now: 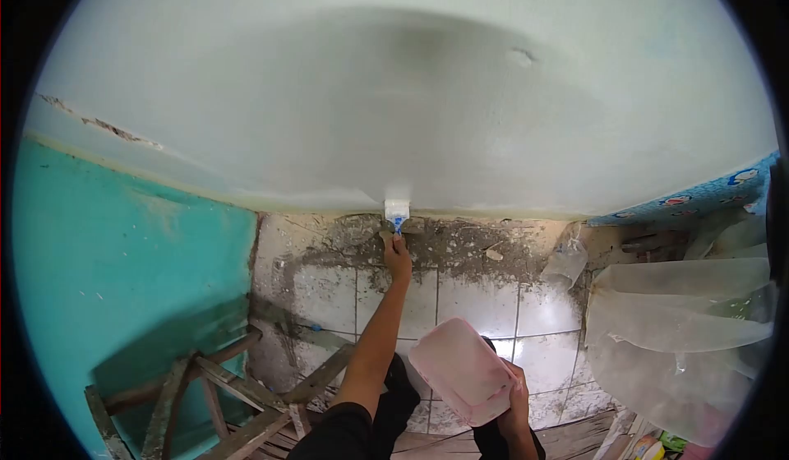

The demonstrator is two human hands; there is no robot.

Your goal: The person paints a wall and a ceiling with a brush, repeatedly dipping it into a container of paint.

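Observation:
My left hand (396, 250) is closed round the blue-and-white handle of a flat paintbrush (398, 210). The brush's white head lies against the bottom of the pale wall (394, 123), just above the floor. Lower down, my right hand (515, 398) grips the side of a pinkish plastic tub (462, 365), held tilted in front of my body. Pale, whitish residue coats the tub. A shadow spreads over the wall above the brush.
White floor tiles (477, 300) carry grey dirt along the wall's base. A wooden frame (222, 394) stands at lower left beside the teal wall (123, 279). Translucent plastic sheeting (674, 312) hangs at right, near a crumpled plastic bag (567, 256).

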